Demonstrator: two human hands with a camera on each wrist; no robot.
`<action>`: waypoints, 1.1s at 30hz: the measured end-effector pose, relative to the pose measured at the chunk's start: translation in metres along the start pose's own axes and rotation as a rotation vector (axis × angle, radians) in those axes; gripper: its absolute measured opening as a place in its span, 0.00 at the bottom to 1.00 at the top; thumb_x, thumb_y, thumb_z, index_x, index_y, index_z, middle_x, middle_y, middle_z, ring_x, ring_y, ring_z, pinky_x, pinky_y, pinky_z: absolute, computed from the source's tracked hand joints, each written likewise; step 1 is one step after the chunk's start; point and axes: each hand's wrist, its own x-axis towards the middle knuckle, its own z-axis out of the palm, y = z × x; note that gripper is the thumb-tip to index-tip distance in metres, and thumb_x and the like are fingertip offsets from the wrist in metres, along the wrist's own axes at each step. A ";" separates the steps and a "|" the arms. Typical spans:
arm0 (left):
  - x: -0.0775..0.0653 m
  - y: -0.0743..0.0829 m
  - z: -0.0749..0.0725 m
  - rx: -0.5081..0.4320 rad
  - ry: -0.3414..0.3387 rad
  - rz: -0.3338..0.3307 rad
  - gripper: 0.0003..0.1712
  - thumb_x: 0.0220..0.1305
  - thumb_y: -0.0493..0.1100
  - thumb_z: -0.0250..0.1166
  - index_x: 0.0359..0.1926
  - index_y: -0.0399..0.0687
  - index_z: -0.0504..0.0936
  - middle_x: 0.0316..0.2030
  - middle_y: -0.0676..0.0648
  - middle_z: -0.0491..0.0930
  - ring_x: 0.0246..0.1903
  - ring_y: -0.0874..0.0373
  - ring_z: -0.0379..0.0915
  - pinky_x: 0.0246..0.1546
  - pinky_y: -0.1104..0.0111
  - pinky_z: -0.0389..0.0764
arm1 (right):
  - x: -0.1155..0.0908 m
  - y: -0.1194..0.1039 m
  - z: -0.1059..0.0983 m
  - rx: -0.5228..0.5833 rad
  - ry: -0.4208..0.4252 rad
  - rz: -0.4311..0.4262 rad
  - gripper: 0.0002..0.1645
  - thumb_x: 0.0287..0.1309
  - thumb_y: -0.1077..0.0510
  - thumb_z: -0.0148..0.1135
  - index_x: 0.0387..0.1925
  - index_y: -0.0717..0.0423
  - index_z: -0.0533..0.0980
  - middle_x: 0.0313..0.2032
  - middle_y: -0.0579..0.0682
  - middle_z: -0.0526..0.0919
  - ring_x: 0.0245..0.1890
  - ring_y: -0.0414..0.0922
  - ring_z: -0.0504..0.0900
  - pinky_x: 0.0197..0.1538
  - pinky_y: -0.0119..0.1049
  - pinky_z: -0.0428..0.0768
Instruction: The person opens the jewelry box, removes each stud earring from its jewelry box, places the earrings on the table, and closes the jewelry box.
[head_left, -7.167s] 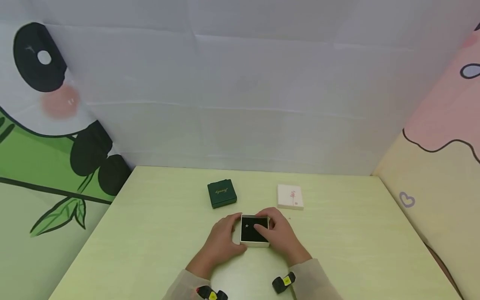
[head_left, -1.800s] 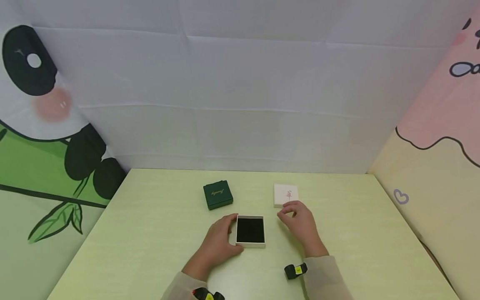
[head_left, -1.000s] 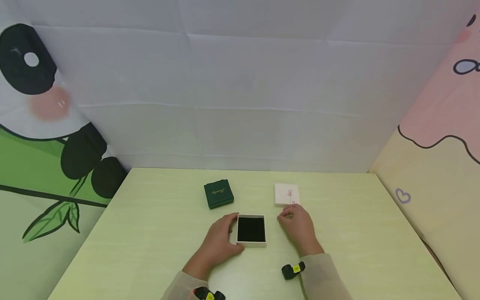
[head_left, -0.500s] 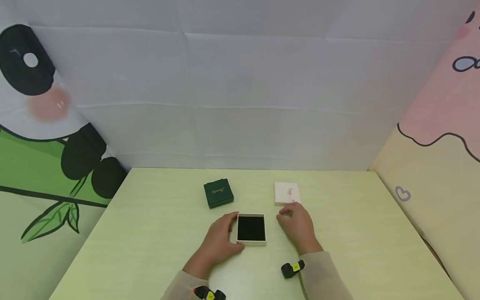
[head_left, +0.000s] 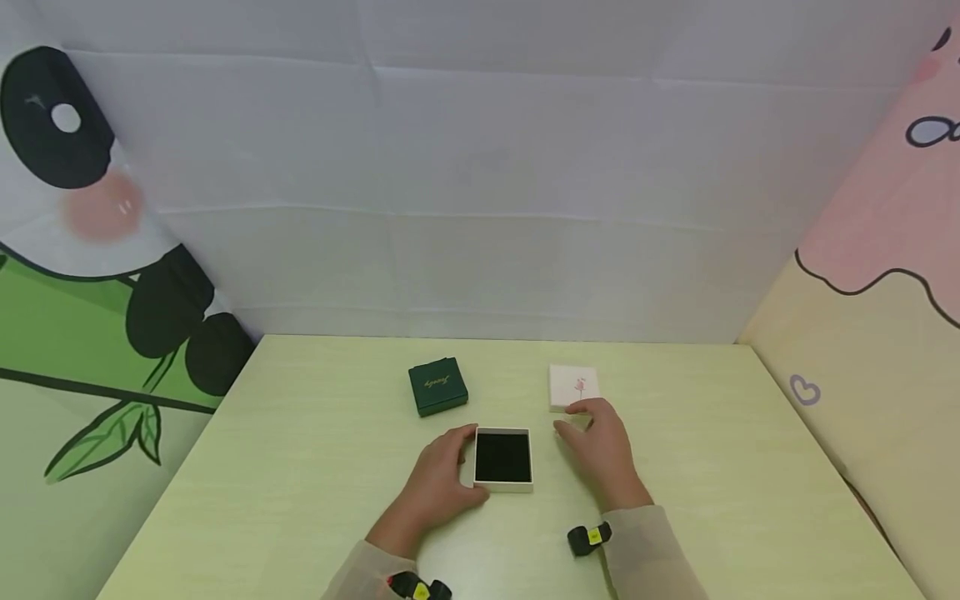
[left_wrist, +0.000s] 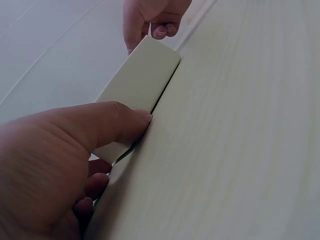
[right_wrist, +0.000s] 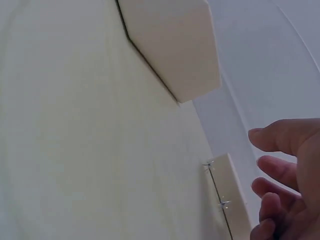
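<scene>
My left hand [head_left: 438,479] grips a small white box [left_wrist: 140,75] at its left side, thumb at the near edge and fingers at the far one. A plain black insert [head_left: 502,457] fills the box. Over to the right, my right hand [head_left: 603,450] hovers with thumb and fingers parted, holding nothing. Beside it in the right wrist view, two small sparkling star-shaped studs, a nearer stud [right_wrist: 223,203] and a farther stud [right_wrist: 209,164], sit by the edge of a flat white piece [right_wrist: 235,195]. The studs cannot be made out in the head view.
A dark green box [head_left: 438,387] with gold lettering stands behind the white box, to the left. The flat white piece with a pink flower print lies behind my right hand. A white cloth backdrop [head_left: 480,208] rises behind the table [head_left: 315,400].
Seconds ago a star stud showed on the black insert, with my right hand over the box. That hand has moved right, and its closed-together fingertips have just parted. My left hand stays put.
</scene>
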 end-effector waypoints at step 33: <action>-0.001 0.002 -0.002 -0.002 -0.014 -0.013 0.52 0.48 0.48 0.78 0.74 0.46 0.66 0.54 0.51 0.75 0.46 0.56 0.70 0.54 0.51 0.71 | 0.063 0.007 -0.043 -0.460 -0.258 -0.141 0.60 0.60 0.20 0.55 0.77 0.58 0.59 0.68 0.66 0.65 0.54 0.64 0.80 0.55 0.60 0.76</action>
